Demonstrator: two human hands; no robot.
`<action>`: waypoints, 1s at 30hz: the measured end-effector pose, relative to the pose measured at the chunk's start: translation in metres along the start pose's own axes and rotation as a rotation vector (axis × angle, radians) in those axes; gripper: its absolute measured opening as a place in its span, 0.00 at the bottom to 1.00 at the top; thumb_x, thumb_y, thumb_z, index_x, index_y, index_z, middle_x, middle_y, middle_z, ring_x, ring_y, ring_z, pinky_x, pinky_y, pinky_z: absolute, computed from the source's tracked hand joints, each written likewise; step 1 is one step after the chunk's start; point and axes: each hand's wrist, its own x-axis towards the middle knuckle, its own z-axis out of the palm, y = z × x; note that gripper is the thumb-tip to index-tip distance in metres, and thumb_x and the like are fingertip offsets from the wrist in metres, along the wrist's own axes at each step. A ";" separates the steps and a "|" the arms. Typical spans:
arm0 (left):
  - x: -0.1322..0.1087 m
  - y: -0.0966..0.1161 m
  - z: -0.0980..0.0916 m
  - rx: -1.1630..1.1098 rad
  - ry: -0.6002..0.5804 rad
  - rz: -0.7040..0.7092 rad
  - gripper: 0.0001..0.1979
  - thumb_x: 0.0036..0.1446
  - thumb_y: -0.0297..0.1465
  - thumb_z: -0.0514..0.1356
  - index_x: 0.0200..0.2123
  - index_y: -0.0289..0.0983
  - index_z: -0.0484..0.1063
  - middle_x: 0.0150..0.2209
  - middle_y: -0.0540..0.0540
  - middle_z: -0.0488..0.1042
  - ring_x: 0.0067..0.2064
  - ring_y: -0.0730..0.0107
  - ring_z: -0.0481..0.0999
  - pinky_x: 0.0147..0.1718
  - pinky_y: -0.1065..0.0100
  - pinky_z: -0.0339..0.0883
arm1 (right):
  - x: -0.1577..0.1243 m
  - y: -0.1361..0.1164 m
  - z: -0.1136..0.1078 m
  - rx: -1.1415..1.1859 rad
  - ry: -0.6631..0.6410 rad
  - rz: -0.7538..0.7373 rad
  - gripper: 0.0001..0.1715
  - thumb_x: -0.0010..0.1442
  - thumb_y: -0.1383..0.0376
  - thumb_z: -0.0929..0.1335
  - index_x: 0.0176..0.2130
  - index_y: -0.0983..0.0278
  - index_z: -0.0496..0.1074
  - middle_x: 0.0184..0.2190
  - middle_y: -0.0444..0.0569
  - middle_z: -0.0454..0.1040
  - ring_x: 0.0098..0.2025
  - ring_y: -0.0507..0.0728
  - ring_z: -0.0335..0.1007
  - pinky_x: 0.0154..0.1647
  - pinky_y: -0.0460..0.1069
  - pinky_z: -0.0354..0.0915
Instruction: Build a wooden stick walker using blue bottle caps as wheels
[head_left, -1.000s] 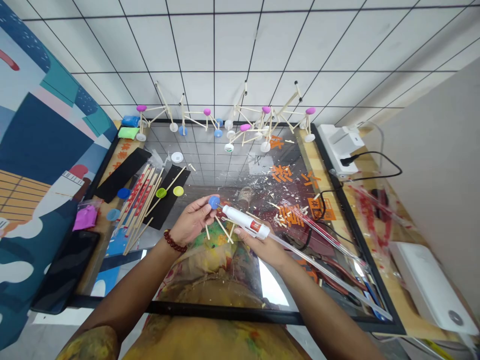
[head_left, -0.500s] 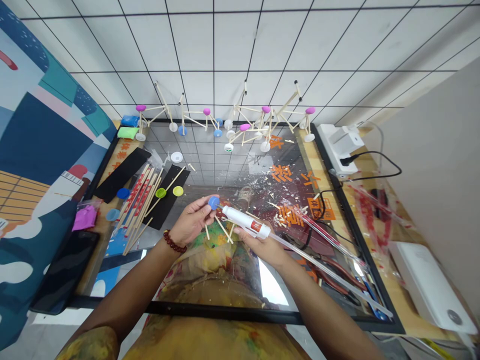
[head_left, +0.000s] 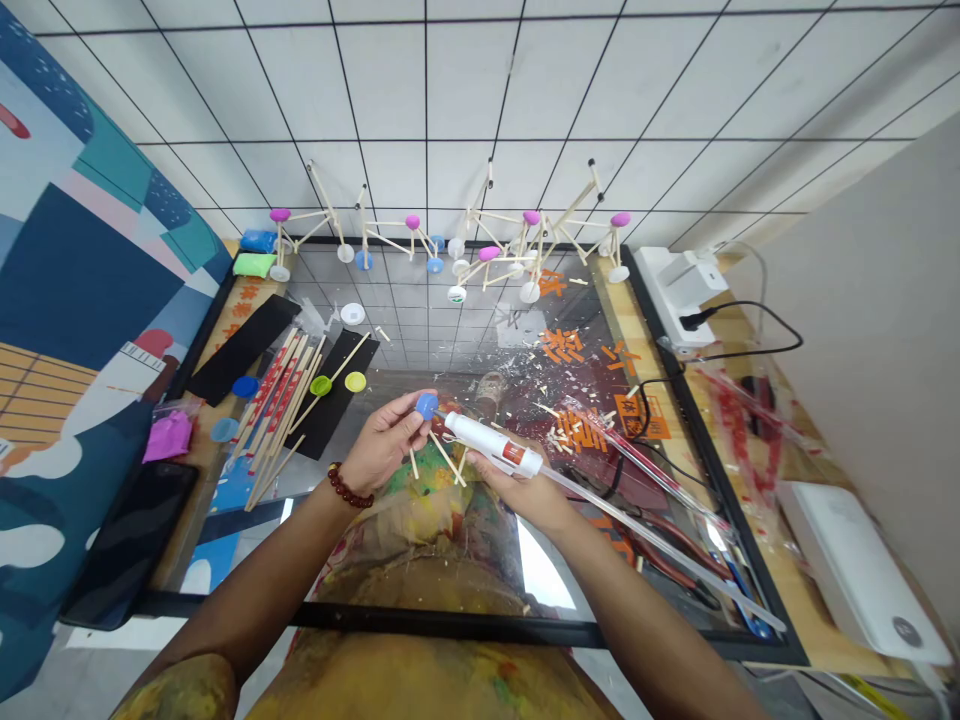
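My left hand pinches a small blue bottle cap joined to thin wooden sticks that hang below it over the glass table. My right hand is closed around a white glue gun with a red label. A long clear glue stick trails from its back toward the right. The gun's nozzle points left and sits right beside the blue cap.
Several stick-and-cap bicycle models stand along the back wall. A bundle of chopsticks, black sheets and loose caps lie at left, a phone at the near left. A power strip, cables and pliers lie at right.
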 end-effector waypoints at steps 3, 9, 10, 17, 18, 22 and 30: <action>-0.001 -0.002 0.001 0.009 0.018 0.016 0.20 0.50 0.33 0.72 0.47 0.35 0.79 0.27 0.49 0.70 0.29 0.77 0.65 0.26 0.74 0.58 | 0.001 -0.004 0.000 -0.024 0.029 -0.008 0.15 0.60 0.55 0.70 0.41 0.61 0.78 0.38 0.51 0.81 0.36 0.59 0.77 0.40 0.53 0.75; -0.002 -0.003 0.002 0.028 0.046 0.040 0.21 0.49 0.34 0.72 0.47 0.35 0.78 0.28 0.49 0.70 0.28 0.78 0.65 0.26 0.73 0.58 | 0.002 -0.005 0.004 -0.084 0.084 -0.007 0.14 0.58 0.54 0.71 0.37 0.62 0.78 0.31 0.49 0.80 0.31 0.57 0.75 0.36 0.52 0.75; -0.002 -0.002 0.003 0.032 0.044 0.037 0.21 0.49 0.34 0.72 0.47 0.35 0.78 0.27 0.49 0.70 0.28 0.78 0.64 0.27 0.73 0.59 | 0.003 -0.004 0.005 -0.090 0.096 -0.004 0.14 0.57 0.54 0.72 0.38 0.62 0.78 0.32 0.49 0.81 0.31 0.57 0.76 0.36 0.52 0.75; -0.002 0.000 0.003 0.051 0.047 0.039 0.21 0.48 0.33 0.73 0.47 0.36 0.79 0.28 0.49 0.71 0.28 0.78 0.65 0.26 0.73 0.59 | 0.003 -0.007 0.005 -0.094 0.094 0.005 0.12 0.57 0.57 0.71 0.39 0.61 0.78 0.35 0.50 0.82 0.33 0.58 0.77 0.38 0.52 0.75; -0.001 0.000 0.003 0.054 0.050 0.041 0.20 0.48 0.33 0.73 0.47 0.36 0.79 0.28 0.49 0.71 0.28 0.78 0.64 0.26 0.73 0.59 | 0.003 -0.009 0.004 -0.095 0.086 0.006 0.12 0.57 0.57 0.71 0.39 0.61 0.78 0.35 0.50 0.82 0.33 0.58 0.77 0.38 0.52 0.75; -0.001 0.000 0.003 0.052 0.056 0.047 0.20 0.47 0.33 0.73 0.45 0.36 0.80 0.30 0.48 0.71 0.29 0.77 0.65 0.26 0.73 0.59 | 0.004 -0.014 0.002 -0.091 0.075 0.011 0.10 0.58 0.57 0.71 0.38 0.59 0.78 0.34 0.48 0.81 0.33 0.58 0.76 0.36 0.51 0.74; 0.000 -0.002 0.001 0.058 0.066 0.033 0.20 0.46 0.33 0.73 0.45 0.37 0.81 0.33 0.47 0.73 0.30 0.77 0.66 0.27 0.74 0.60 | 0.004 -0.015 0.001 -0.141 0.069 -0.014 0.09 0.59 0.56 0.70 0.34 0.58 0.76 0.32 0.48 0.79 0.31 0.57 0.74 0.35 0.51 0.72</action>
